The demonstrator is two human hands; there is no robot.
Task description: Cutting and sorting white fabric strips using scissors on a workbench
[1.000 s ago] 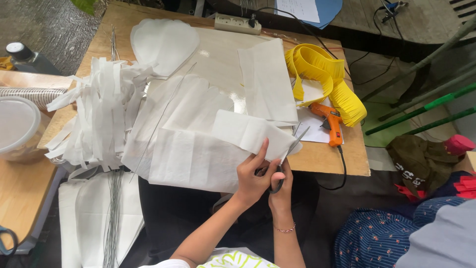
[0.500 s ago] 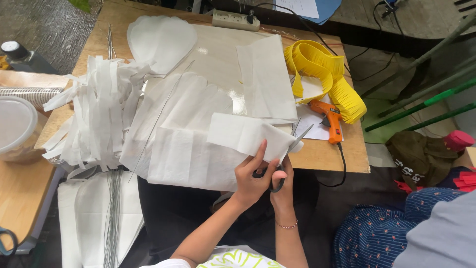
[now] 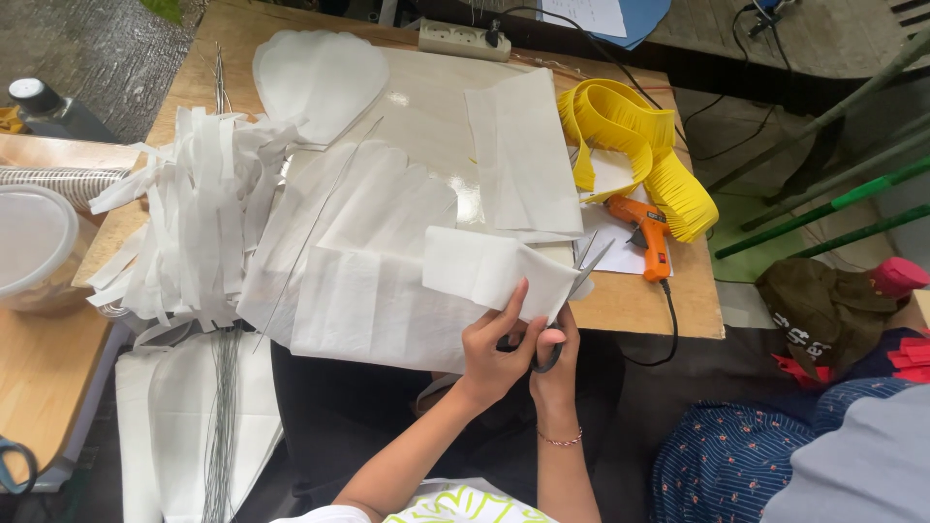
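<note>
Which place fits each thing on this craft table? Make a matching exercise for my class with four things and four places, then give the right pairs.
Things:
1. orange glue gun
2. yellow fringed paper coil
3. white power strip
4. pile of white paper strips

Places:
A. far edge of the wooden table
B. left side of the table
C. near the right edge, beside the scissors' tips
D. right side, beyond the glue gun

Pairs: 1-C, 2-D, 3-A, 4-B
</note>
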